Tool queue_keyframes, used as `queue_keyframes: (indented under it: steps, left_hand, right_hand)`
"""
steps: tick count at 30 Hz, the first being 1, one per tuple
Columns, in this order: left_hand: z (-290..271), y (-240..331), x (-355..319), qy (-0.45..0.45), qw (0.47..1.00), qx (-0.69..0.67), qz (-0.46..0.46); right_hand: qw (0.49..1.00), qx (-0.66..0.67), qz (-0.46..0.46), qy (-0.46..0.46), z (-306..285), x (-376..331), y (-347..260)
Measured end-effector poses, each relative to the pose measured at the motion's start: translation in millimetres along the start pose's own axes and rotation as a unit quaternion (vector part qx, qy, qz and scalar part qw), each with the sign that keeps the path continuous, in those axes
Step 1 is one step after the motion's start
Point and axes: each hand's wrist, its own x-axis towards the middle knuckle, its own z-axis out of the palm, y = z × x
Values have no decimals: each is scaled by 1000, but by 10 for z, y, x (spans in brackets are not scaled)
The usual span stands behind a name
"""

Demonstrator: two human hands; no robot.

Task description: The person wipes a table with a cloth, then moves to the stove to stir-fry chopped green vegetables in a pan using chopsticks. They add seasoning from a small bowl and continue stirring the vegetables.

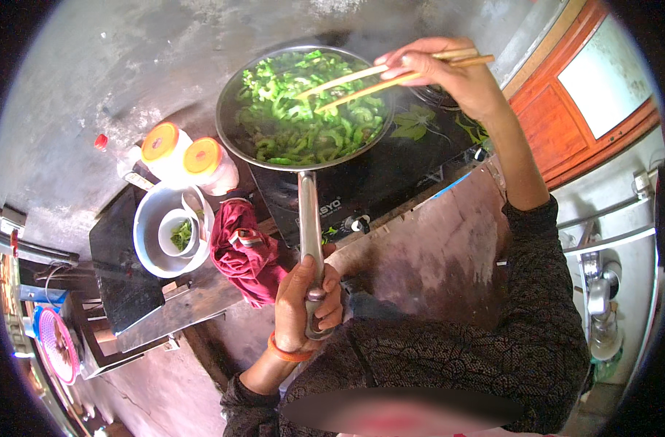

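My left hand is wrapped round the long metal handle of a frying pan. The pan stands over the black glass stove, full of sliced green vegetables. From the upper right my right hand reaches over the pan's edge, its fingers closed on a pair of chopsticks. The chopsticks' tips point down into the greens near the middle of the pan. An orange band circles my left wrist.
A black stove with knobs along its front lies under the pan. To its left are a crumpled dark red cloth, a white basin holding a smaller bowl, and two orange-lidded jars. A pink basket sits at far left.
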Motion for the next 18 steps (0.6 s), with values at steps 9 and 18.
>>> queue_keyframes:
  steps: [9,18]
  left_hand:
    - [116,-91,1,61,996,60,8]
    - [199,14,-38,109,988,109,15]
  right_hand:
    - [984,-99,-107,-105,677,-251,646]
    - [953,-248,-158,-74,568,-411,733]
